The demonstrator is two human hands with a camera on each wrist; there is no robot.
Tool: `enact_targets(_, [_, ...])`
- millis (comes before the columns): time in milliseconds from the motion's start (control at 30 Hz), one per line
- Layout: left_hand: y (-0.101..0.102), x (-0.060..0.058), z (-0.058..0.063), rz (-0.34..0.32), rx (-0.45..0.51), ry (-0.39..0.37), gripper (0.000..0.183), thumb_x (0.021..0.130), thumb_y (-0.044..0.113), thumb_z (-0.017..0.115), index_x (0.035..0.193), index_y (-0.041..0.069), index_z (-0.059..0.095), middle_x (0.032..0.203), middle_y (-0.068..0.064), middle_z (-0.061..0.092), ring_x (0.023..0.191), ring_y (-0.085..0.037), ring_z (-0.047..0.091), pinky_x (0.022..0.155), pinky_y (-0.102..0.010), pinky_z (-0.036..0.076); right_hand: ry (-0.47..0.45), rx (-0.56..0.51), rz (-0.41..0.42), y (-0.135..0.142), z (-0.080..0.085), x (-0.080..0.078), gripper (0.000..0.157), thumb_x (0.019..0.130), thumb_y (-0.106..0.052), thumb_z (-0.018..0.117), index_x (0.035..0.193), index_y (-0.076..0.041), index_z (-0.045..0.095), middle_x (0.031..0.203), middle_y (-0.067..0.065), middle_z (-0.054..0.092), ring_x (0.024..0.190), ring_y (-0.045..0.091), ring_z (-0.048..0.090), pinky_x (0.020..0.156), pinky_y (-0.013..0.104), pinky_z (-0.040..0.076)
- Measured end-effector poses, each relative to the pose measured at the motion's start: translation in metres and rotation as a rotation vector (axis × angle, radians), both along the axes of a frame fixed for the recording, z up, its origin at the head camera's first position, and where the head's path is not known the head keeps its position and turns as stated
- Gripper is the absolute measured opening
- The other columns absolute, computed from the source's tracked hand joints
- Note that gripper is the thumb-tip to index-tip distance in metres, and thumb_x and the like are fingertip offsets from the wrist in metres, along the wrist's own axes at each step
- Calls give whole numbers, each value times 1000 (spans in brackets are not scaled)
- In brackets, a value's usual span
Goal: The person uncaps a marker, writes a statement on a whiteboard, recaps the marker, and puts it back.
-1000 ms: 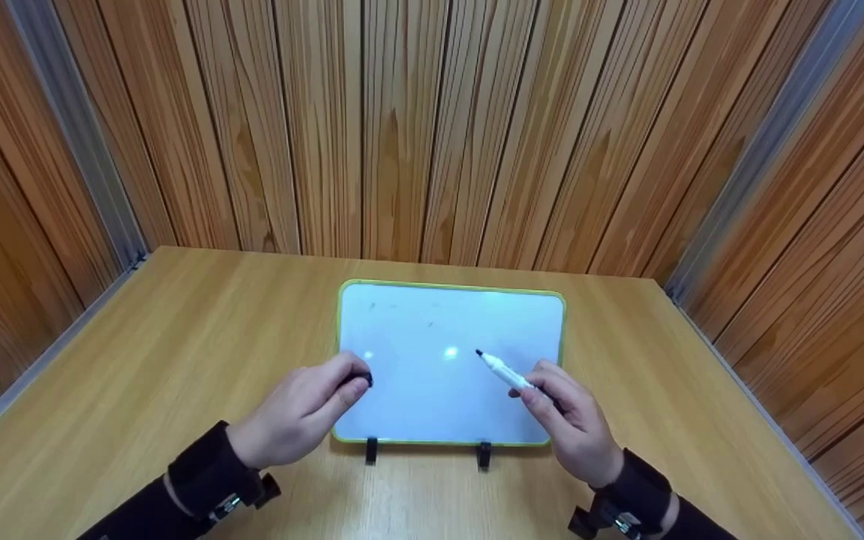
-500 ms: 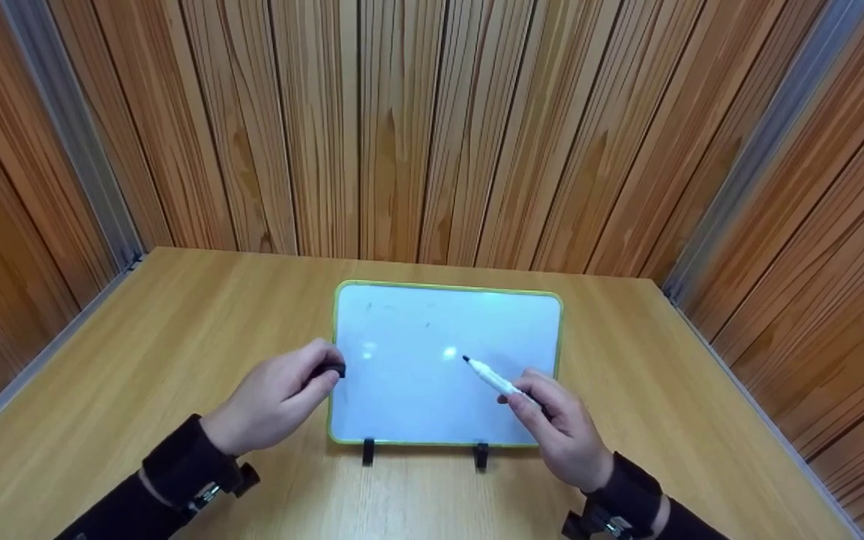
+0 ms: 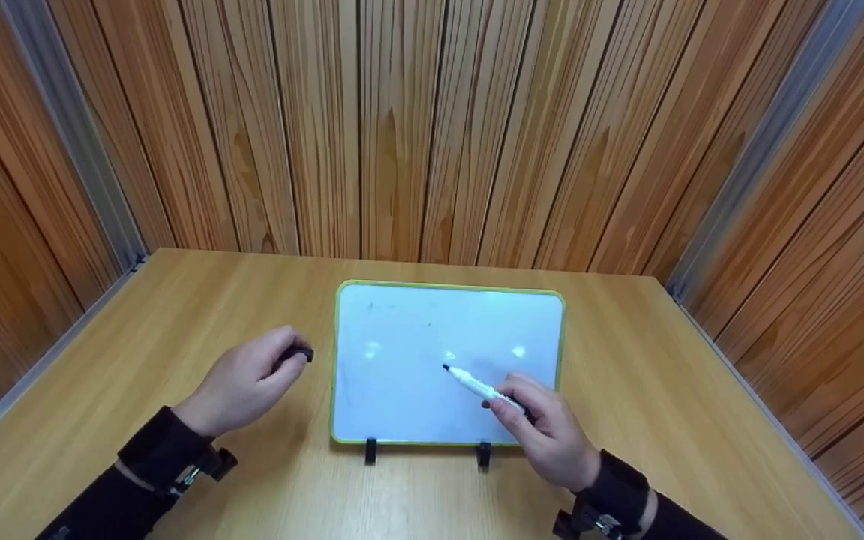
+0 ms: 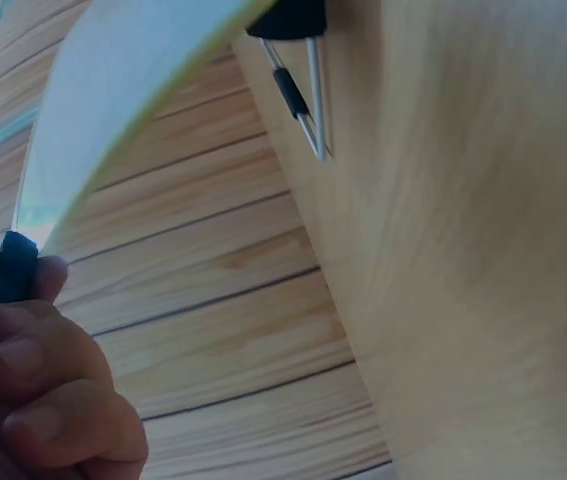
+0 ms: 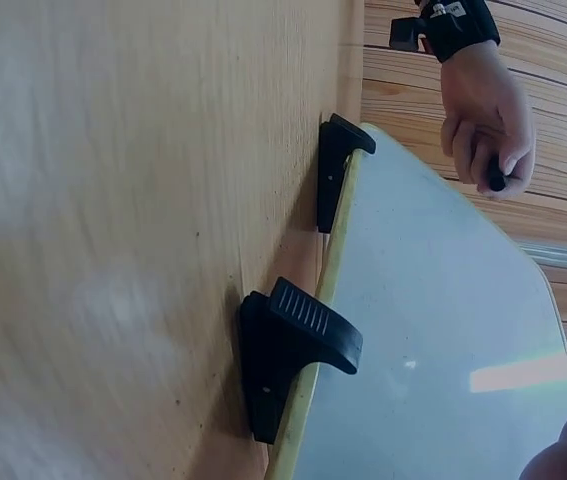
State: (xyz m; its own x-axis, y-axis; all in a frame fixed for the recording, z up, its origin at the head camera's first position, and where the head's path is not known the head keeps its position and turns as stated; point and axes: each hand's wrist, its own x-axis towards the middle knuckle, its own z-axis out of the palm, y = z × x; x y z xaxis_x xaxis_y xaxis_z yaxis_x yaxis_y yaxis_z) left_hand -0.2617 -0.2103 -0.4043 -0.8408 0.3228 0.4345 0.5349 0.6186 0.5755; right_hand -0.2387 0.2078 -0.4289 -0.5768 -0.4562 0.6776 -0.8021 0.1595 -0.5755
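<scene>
My left hand (image 3: 248,382) is raised left of the whiteboard, apart from it. Its curled fingers grip a small black marker cap (image 4: 11,270), mostly covered by the fingers in the head view. My right hand (image 3: 548,431) holds a white marker (image 3: 477,384) between thumb and fingers, over the board's lower right part. The marker's dark tip is bare and points up and left; whether it touches the board I cannot tell. The whiteboard (image 3: 402,397) has a yellow-green rim and a few faint dark specks near its top.
Two black holders (image 5: 303,345) grip the board's lower edge and stand on the wooden table (image 3: 177,315). A metal wire leg (image 4: 318,110) shows behind the board. Wood-panelled walls (image 3: 402,135) enclose the table at the back and sides.
My left hand has moved left and slightly away, off the board's left edge, still holding the cap. The right hand and marker have shifted left and a little down.
</scene>
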Motion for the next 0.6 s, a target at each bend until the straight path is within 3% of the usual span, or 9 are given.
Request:
enact_targets(200, [-13, -10, -7, 72, -76, -20, 11, 109, 10, 65, 114, 14, 74, 108, 3, 70, 90, -12, 67, 78, -37, 58, -45, 21, 31, -5, -2, 1, 22, 106, 15, 57, 107, -2, 72, 84, 5, 51, 72, 17, 47, 60, 31, 40])
enact_targets(400, [-31, -22, -17, 124, -133, -12, 14, 108, 10, 65, 117, 9, 76, 112, -2, 72, 102, -22, 72, 88, -52, 61, -84, 38, 48, -7, -7, 1, 19, 109, 11, 58, 107, -3, 71, 86, 4, 51, 72, 17, 48, 59, 31, 40])
enact_targets(600, [-49, -28, -20, 204, -154, -144, 21, 109, 15, 62, 122, 5, 75, 118, -10, 74, 109, -32, 72, 93, -58, 59, -92, 36, 67, -13, -8, 3, 19, 108, 11, 60, 107, -2, 72, 83, 7, 51, 69, 14, 46, 58, 25, 40])
